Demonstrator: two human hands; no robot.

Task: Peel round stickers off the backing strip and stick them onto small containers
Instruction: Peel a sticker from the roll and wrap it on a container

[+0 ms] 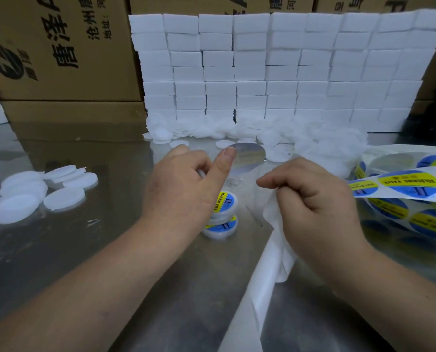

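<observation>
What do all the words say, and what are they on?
"SOLDERING PASTE": stickers on the backing strip, upside down.
"SOLDERING PASTE": label on the top container.
"唐泽", "沧州", "地址": left cardboard box.
Print on the other boxes: cut off, unreadable.

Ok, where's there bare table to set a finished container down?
Bare table between the left disc pile and left hand, and between the arms, left of the strip. Crowded along the back pile and at right by the sticker roll.
</observation>
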